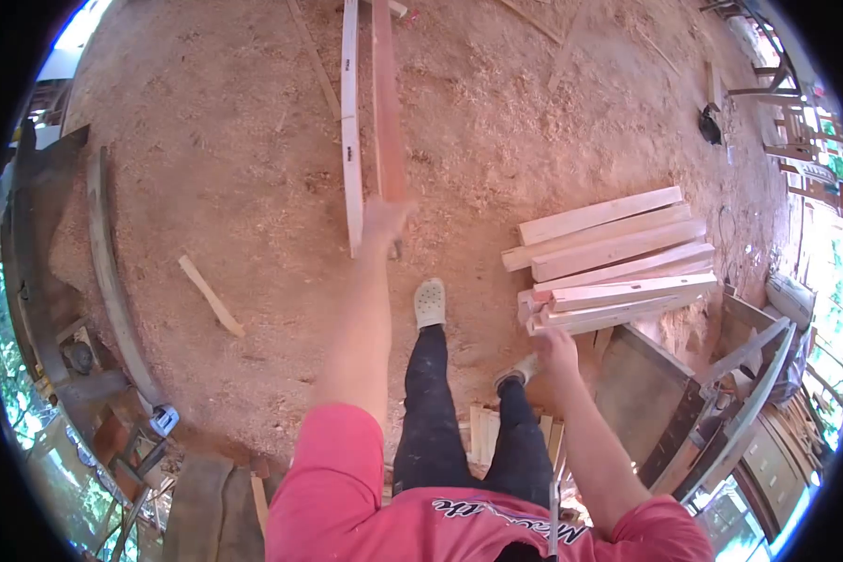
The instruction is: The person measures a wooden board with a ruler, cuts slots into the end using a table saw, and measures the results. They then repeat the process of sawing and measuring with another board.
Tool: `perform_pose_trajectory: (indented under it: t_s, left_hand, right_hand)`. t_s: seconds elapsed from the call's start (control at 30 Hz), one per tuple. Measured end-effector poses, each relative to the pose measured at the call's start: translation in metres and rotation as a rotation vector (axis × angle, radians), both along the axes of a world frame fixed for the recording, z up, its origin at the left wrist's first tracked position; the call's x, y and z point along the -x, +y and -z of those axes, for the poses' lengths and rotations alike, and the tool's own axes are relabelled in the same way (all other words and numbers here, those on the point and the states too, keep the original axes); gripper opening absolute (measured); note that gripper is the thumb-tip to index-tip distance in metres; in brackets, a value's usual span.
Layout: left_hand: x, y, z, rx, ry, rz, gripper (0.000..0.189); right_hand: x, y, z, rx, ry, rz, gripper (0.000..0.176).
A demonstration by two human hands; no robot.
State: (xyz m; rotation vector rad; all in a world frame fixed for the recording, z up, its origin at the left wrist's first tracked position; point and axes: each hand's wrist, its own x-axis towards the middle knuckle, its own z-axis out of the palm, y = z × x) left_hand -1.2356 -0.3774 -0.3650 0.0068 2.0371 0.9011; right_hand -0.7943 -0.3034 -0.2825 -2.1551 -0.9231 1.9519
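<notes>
Near the middle of the head view, my left hand (386, 223) is closed round the near end of a long reddish board (387, 112), which stretches away toward the top edge. Just left of it runs a long pale beam (350, 140) with dark slots cut in it. My right hand (557, 354) is at the near left edge of a stack of pale, short timber pieces (623, 245); its fingers are too small and blurred to show whether they hold anything.
A loose wood strip (212, 296) lies on the shavings-covered ground at the left. My light clog (430, 303) is below my left hand. A long plank (112, 272) and dark furniture parts line the left; wooden panels (639, 379) stand at the lower right.
</notes>
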Motion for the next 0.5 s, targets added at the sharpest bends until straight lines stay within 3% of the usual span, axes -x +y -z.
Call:
perform_pose_trajectory:
  t_s: [0.07,0.13,0.17,0.23,0.3,0.33,0.43,0.5]
  left_hand:
    - [0.031,0.031,0.006,0.057,0.155,0.005,0.043]
    - [0.032,0.039,-0.025,0.054,0.17,0.037,0.048]
    - [0.03,0.033,-0.036,0.063,0.192,0.066,0.053]
    - [0.002,0.006,-0.001,-0.059,0.147,-0.019,0.053]
    - [-0.046,-0.022,-0.004,-0.128,0.21,-0.033,0.04]
    - [-0.064,-0.028,-0.05,-0.098,0.059,-0.025,0.039]
    - [-0.142,-0.071,-0.059,-0.058,-0.004,-0.133,0.041]
    - [-0.166,-0.076,-0.094,-0.043,0.079,-0.076,0.042]
  right_hand:
    - [-0.126,-0.027,0.034,-0.013,-0.032,0.11,0.024]
    - [-0.125,-0.051,-0.023,0.081,-0.405,0.042,0.024]
    - [-0.135,-0.068,-0.037,0.138,-0.41,0.001,0.024]
    - [-0.143,-0.082,-0.037,0.175,-0.38,-0.047,0.024]
    - [-0.148,-0.106,-0.035,0.261,-0.36,-0.091,0.028]
    - [-0.141,-0.111,-0.035,0.266,-0.358,-0.089,0.028]
    - [-0.096,-0.122,-0.04,0.308,-0.321,-0.149,0.031]
    - [-0.076,-0.123,-0.04,0.346,-0.238,-0.193,0.034]
